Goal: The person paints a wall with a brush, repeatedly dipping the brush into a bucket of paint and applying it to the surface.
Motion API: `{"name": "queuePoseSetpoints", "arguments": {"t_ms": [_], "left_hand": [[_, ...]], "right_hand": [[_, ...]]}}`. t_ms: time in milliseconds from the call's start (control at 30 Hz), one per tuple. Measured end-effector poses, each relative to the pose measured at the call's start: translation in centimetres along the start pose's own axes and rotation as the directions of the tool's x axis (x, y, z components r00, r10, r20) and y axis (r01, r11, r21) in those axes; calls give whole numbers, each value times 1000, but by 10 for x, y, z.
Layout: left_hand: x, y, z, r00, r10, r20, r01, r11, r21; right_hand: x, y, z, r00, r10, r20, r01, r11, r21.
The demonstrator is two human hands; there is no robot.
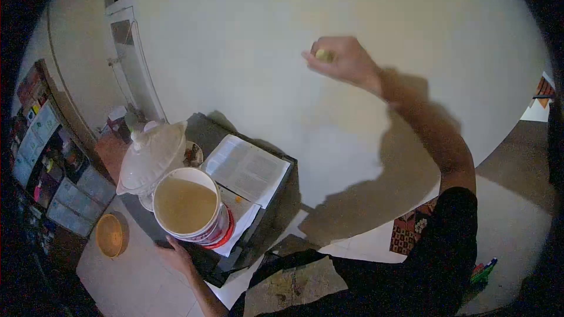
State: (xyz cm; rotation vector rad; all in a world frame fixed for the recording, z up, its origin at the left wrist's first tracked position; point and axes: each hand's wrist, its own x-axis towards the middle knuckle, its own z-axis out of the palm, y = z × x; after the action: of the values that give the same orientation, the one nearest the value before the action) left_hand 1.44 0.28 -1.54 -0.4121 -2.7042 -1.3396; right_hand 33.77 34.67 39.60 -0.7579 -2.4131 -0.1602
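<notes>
My right hand (343, 58) is raised in front of the pale wall (264, 41), its fingers wrapped round a yellowish round-ended handle (324, 55). Whatever the handle belongs to is hidden behind my fist. A white bucket (205, 237) with red markings holds a cloudy tan liquid (185, 204). It stands on papers on a dark table (267, 232). Low beside the bucket, at the table's near edge, is my left hand (177, 256), its fingers stretched out. Whether its fingertips touch the bucket or the table I cannot tell.
An open book (249, 164) lies behind the bucket, and a whitish covered vessel (151, 161) stands left of it. An orange basin (111, 235) sits on the floor. Crowded shelves (53, 158) are at the left, near a door (132, 53). A patterned mat (409, 229) lies at the right.
</notes>
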Motion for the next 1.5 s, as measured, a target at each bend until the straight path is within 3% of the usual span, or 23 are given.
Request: {"name": "queuePoseSetpoints", "arguments": {"t_ms": [33, 100, 233, 300, 333, 367, 400, 467, 533, 600, 733, 933, 1000, 1033, 1067, 1100, 1133, 1200, 1267, 1333, 1433, 1467, 1500], "left_hand": [[-2, 1, -3, 1000, -3, 22, 4, 1000, -15], [-6, 20, -12, 999, -36, 18, 36, 999, -11], [3, -18, 13, 999, -32, -32, 32, 999, -7], [2, -21, 13, 999, -4, -51, 6, 999, 44], [2, -22, 13, 997, 30, -68, -23, 995, 96], [3, -25, 13, 997, 31, -64, -24, 995, 99], [5, -23, 13, 999, 13, -47, -8, 994, 108], [4, -17, 10, 1000, -3, -29, 6, 993, 116], [-6, 12, -4, 998, -34, -52, 40, 990, 135], [-3, -8, 7, 997, 5, -81, 7, 989, 147], [-3, 3, 2, 997, -30, -68, 41, 987, 154], [2, -18, 14, 996, 15, -89, -11, 999, 43], [3, -18, 12, 998, 19, -53, -15, 996, 87], [3, -18, 13, 998, 16, -56, -11, 996, 91], [3, -19, 13, 998, 11, -57, -6, 995, 95], [4, -22, 16, 998, 9, -59, -3, 995, 97], [5, -26, 20, 998, -20, -52, 23, 998, 54], [5, -34, 24, 996, -80, -35, 79, 997, -26], [1, -15, 9, 998, -50, -32, 53, 996, 78], [4, -28, 19, 995, -93, -44, 96, 993, 66], [-1, -7, 9, 994, -95, -49, 98, 993, 71], [0, -8, 10, 995, -92, -48, 95, 993, 64], [5, -36, 28, 993, -25, -116, 28, 999, 24]], "right_hand": [[10, 6, -13, 994, 110, -6, -110, 993, 34], [30, 13, -47, 993, 2, -119, -13, 995, -95], [41, -25, -93, 973, 14, -230, -68, 972, -227], [41, -48, -110, 874, -339, -349, 194, 901, -388], [42, -48, -112, 876, -335, -346, 193, 902, -386], [45, -47, -114, 724, -594, -349, 319, 738, -595], [47, -45, -115, 521, -807, -277, 375, 508, -775], [42, -28, -97, 542, -788, -293, 410, 552, -726], [35, -7, -76, 594, -805, -1, 493, 365, -790], [27, 6, -39, 646, -757, 93, 533, 362, -765], [-14, 12, 31, 593, -736, 327, 692, 257, -675], [-58, 1, 81, 575, -766, 288, 774, 396, -494], [-57, -7, 87, 658, -740, 141, 739, 599, -308], [-50, -16, 83, 790, -598, 134, 612, 764, -202], [-41, -24, 73, 789, -600, 135, 614, 763, -202], [-28, -38, 55, 952, -249, 178, 274, 953, -128], [-15, -43, 46, 960, 132, 247, -117, 990, -76], [18, -20, 47, 998, 49, 49, -45, 996, -79], [62, 5, 32, 994, 95, -58, -106, 972, -212], [92, 14, 4, 980, -67, -187, 46, 992, -115], [102, -24, -32, 978, 98, -184, -117, 989, -94], [107, -29, -40, 978, 94, -185, -112, 989, -93], [113, -32, -46, 978, -29, -207, -16, 976, -216]]}}
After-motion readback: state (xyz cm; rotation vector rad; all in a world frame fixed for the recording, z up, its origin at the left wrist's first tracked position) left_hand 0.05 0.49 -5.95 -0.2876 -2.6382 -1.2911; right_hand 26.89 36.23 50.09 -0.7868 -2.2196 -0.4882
